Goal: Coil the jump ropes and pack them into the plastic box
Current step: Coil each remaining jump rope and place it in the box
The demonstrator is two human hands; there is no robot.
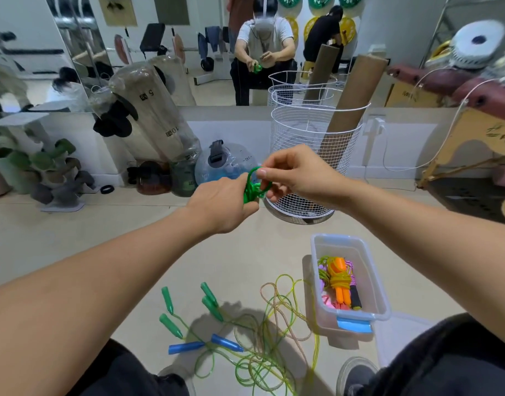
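Single head view, forward and down; hands near

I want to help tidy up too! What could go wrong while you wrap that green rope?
The green rope is held up by the left hand while the right hand pinches its loop; a slip might undo the coil. The loose ropes on the floor lie tangled near the feet, so they could snag.

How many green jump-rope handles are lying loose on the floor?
4. One lies far left, one below it, and two lie close together right of these. More may be hidden inside the green coiled rope that both hands hold.
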